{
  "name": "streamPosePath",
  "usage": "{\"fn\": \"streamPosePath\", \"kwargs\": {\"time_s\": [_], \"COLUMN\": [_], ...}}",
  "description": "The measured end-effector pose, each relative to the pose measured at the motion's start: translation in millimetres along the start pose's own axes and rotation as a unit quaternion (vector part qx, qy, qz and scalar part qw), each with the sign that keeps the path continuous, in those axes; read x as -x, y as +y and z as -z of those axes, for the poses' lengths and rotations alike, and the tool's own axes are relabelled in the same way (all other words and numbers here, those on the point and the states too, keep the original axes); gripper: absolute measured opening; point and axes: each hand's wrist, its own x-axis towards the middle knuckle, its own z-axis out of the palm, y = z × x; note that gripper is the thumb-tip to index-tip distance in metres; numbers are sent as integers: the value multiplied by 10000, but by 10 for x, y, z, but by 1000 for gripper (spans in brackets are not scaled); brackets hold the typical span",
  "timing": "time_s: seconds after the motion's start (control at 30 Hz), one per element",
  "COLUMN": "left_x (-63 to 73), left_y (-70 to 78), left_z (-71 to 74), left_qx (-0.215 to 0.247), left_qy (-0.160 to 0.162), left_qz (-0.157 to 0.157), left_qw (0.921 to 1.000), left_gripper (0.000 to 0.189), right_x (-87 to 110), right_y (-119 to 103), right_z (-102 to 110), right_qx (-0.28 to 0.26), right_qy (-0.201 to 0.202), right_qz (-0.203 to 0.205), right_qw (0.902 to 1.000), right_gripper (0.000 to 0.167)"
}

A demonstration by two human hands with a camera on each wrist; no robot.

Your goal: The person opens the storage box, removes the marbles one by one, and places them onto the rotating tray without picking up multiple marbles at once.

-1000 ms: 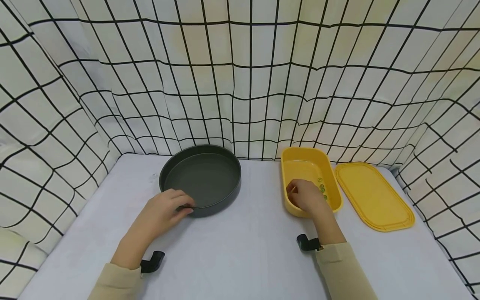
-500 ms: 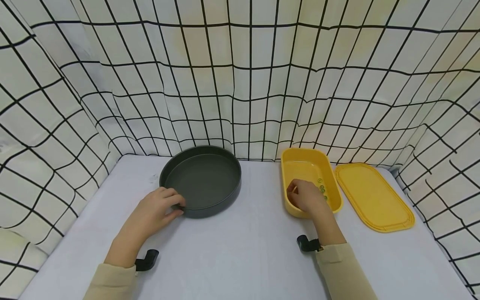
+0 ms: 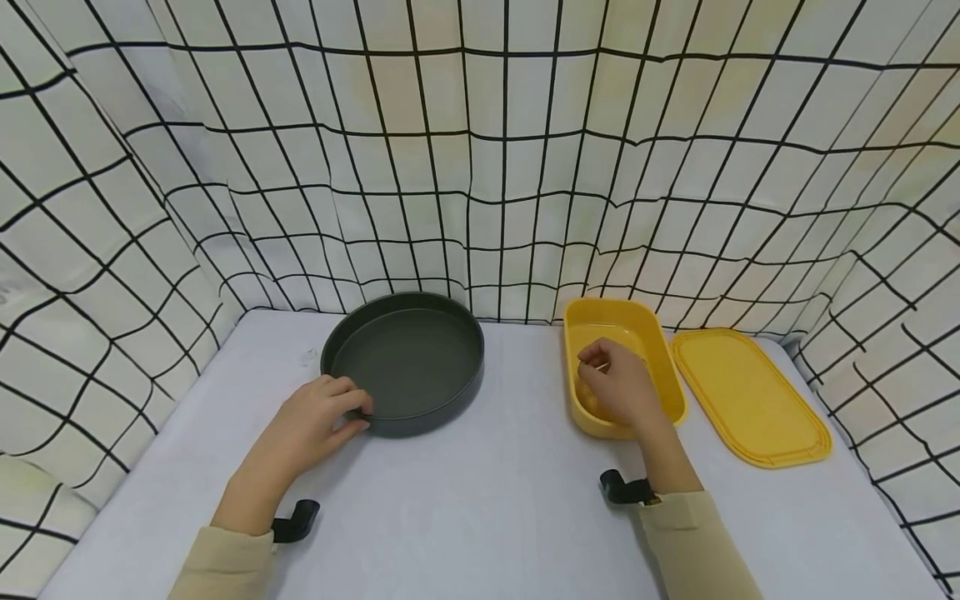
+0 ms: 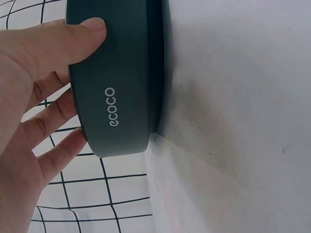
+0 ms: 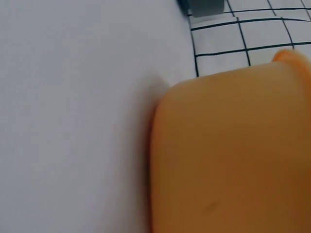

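A round, dark green, shallow pan (image 3: 408,362) lies at the left of the table. My left hand (image 3: 318,421) grips its near-left rim, the thumb pressed on the outer wall and the other fingers over the edge. White "ecoco" lettering marks that wall (image 4: 114,121) in the left wrist view. Over the yellow rectangular tub (image 3: 611,312), my right hand (image 3: 618,379) is held with curled fingers near the left wall; I cannot tell whether something is between them. In the right wrist view only the tub's outer side (image 5: 233,145) shows, and the hand is out of sight.
A flat yellow lid (image 3: 750,396) lies to the right of the tub. White cloth (image 3: 480,500) covers the table. Behind and at both sides stand white walls (image 3: 487,167) with a black grid pattern.
My left hand slid left along the pan's rim. My right hand rose slightly out of the tub and shifted a little; the small green pieces seen inside earlier are now hidden behind it.
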Motion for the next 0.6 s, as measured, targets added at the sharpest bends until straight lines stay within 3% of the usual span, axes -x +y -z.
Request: {"fn": "streamPosePath", "kwargs": {"time_s": [0.1, 0.2, 0.3, 0.4, 0.5, 0.53, 0.6], "left_x": [1, 11, 17, 16, 15, 14, 11], "left_y": [-5, -4, 0, 4, 5, 3, 1], "left_z": [-6, -1, 4, 5, 4, 3, 3], "left_qx": [-8, -30, -38, -35, -26, -17, -5], "left_qy": [0, -29, -74, -107, -113, -120, -137], "left_qz": [6, 58, 134, 181, 202, 209, 225], "left_qw": [10000, 10000, 9999, 9998, 9997, 9997, 9997], "left_gripper": [30, 30, 30, 30, 30, 29, 29], "right_x": [-7, 3, 35, 85, 115, 120, 116], "right_y": [-56, -162, -292, -436, -570, -612, -695], "right_z": [32, 52, 59, 24, -72, -112, -202], "right_qx": [-1103, -2160, -3085, -4008, -4546, -4608, -4558], "right_qy": [58, -73, -416, -863, -1262, -1358, -1500], "right_qz": [166, 167, 140, 113, 43, 8, -29], "right_qw": [9937, 9762, 9502, 9120, 8817, 8771, 8774], "right_gripper": [22, 28, 29, 24, 21, 20, 20]}}
